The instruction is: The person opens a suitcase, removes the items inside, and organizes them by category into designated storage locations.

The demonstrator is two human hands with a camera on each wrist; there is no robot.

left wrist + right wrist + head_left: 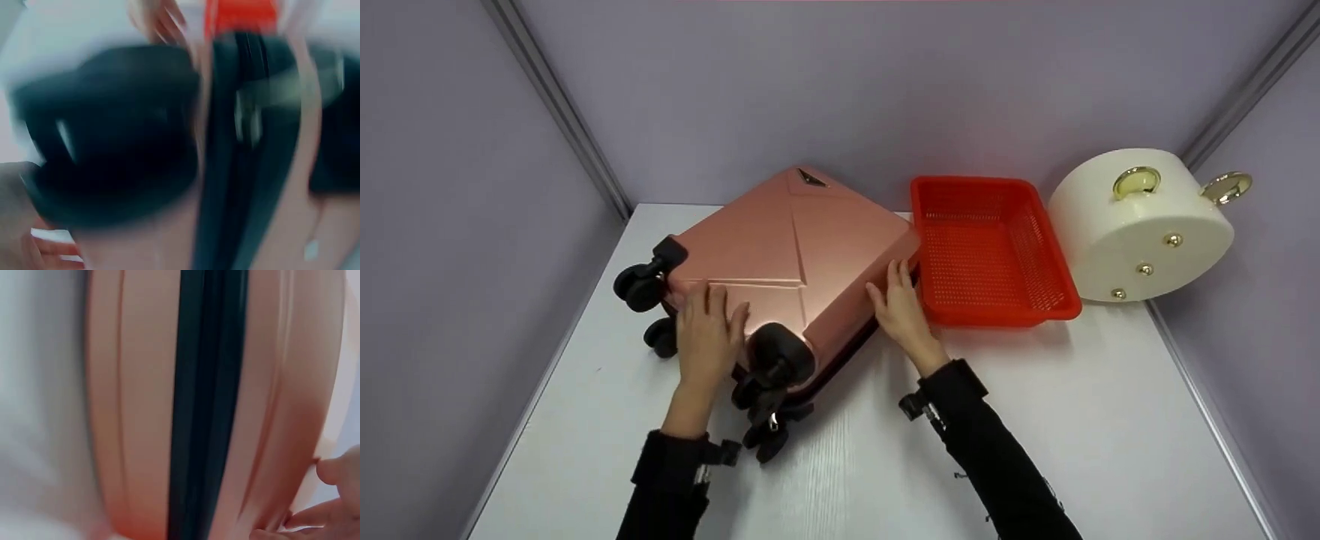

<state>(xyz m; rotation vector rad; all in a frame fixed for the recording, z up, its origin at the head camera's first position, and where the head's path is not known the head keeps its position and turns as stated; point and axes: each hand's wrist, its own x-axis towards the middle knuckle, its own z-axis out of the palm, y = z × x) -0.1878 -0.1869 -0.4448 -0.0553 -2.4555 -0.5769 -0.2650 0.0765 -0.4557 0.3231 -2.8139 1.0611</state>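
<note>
A rose-pink hard-shell suitcase (810,232) with black wheels lies on its broad side, turned at an angle. On its upper face, near the wheeled end, my left hand (706,334) rests with fingers extended and thumb spread. My right hand (901,309) touches the long right side, fingers stretched toward the far corner. Up close and blurred, black wheels (112,135) fill much of the left wrist view. The right wrist view shows the black seam (205,405) running between the suitcase's two pink halves, with my right fingertips at its lower right edge.
A red perforated plastic basket (990,255) stands right beside the suitcase. Farther right, a round cream-white case (1140,232) with gold ring handles and gold studs leans near the corner. Grey-lilac panels (847,97) wall the white table (825,480) at back and sides.
</note>
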